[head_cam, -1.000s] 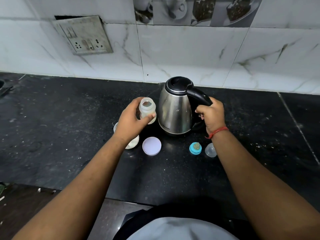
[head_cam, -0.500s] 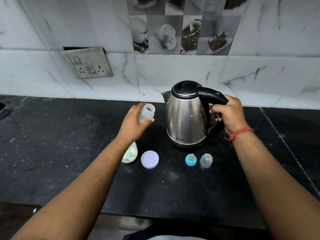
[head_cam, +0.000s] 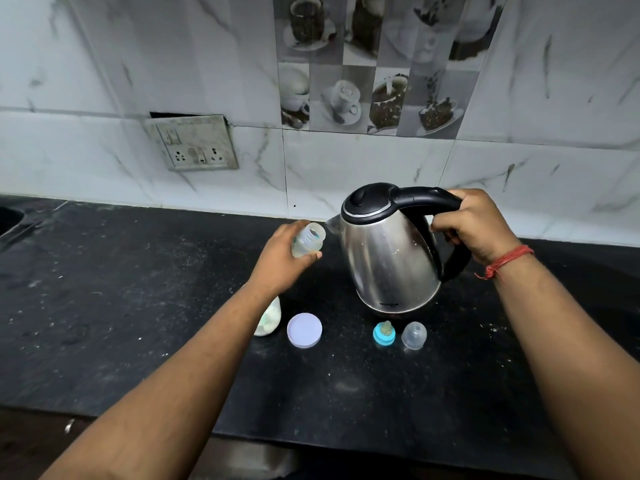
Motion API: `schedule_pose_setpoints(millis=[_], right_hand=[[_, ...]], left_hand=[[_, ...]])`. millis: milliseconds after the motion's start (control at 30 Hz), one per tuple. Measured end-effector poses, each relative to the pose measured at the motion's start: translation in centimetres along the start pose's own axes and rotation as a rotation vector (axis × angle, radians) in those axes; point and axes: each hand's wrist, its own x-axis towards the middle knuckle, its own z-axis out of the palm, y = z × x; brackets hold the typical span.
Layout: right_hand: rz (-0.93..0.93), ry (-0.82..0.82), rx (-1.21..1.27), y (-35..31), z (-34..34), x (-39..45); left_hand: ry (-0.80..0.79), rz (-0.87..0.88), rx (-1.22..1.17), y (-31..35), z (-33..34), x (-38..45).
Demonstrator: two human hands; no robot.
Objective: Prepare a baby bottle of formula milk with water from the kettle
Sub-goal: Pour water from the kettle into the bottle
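Note:
My left hand [head_cam: 284, 259] grips a small clear baby bottle [head_cam: 308, 241], its open mouth tilted toward the kettle's spout. A steel kettle [head_cam: 388, 258] with a black lid and handle is lifted and tipped left, its spout just beside the bottle's mouth. My right hand [head_cam: 476, 225] grips the kettle's handle. On the black counter [head_cam: 138, 306] below lie a blue teat ring [head_cam: 384, 335] and a clear dome cap [head_cam: 414, 336].
A white formula container [head_cam: 268, 318], partly hidden by my left forearm, stands beside its round pale lid [head_cam: 304, 330]. A socket plate [head_cam: 194, 143] sits on the tiled wall. A sink edge [head_cam: 10, 216] shows at far left. The counter's front edge runs below.
The kettle has come up off the counter and tipped toward the bottle. My left hand has raised the bottle to the spout. The camera has tilted upward.

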Motion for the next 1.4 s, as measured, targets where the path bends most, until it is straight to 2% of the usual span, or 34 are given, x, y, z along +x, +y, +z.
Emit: schedule_pose_setpoints(millis=[667, 1400], right_hand=[[0.005, -0.129, -0.333, -2.1, 1.3, 2.2], [0.018, -0.18, -0.427, -2.6, 1.6, 3.9]], left_hand=[[-0.024, 0.023, 0.065, -1.1, -0.2, -1.2], [-0.031, -0.003, 0.051, -1.9, 0.6, -0.5]])
